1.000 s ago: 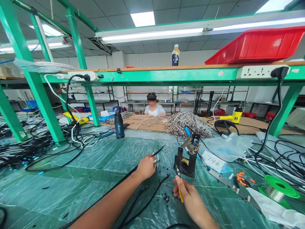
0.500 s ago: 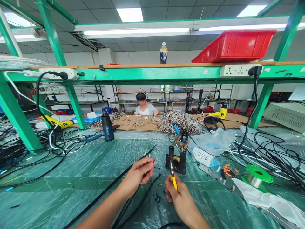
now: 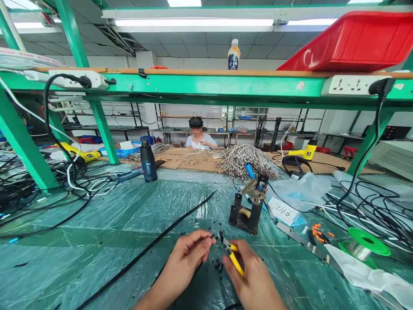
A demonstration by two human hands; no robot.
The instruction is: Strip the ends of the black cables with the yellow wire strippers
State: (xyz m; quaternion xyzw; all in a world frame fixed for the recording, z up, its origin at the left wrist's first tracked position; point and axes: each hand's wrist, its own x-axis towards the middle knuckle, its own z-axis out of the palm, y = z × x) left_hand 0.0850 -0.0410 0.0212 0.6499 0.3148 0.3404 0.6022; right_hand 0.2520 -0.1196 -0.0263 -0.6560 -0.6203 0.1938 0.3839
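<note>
My left hand (image 3: 191, 254) is closed in a pinch on the tip of a black cable (image 3: 212, 236), most of which the fingers cover. In my right hand (image 3: 250, 271) are yellow-handled cutting pliers (image 3: 236, 260), their jaws just right of the cable tip, a small gap between. Small black cut pieces (image 3: 218, 265) lie on the green table covering between and below my hands. Left of my hands another black cable (image 3: 155, 245) stretches diagonally. Just beyond my right hand stands a black soldering iron stand (image 3: 247, 211) with brass wool in it.
A heat gun (image 3: 148, 161) stands upright at the back left. Piled cables (image 3: 247, 159) lie on cardboard near a person (image 3: 201, 140) across the bench. To the right are a green solder spool (image 3: 368, 243), a plastic bag (image 3: 300, 189) and tangled cables. A green shelf beam (image 3: 206, 84) crosses overhead.
The cutting pliers have turned toward my left hand, and their jaws have come close to the cable tip. Both hands sit lower in view as the camera has tilted down.
</note>
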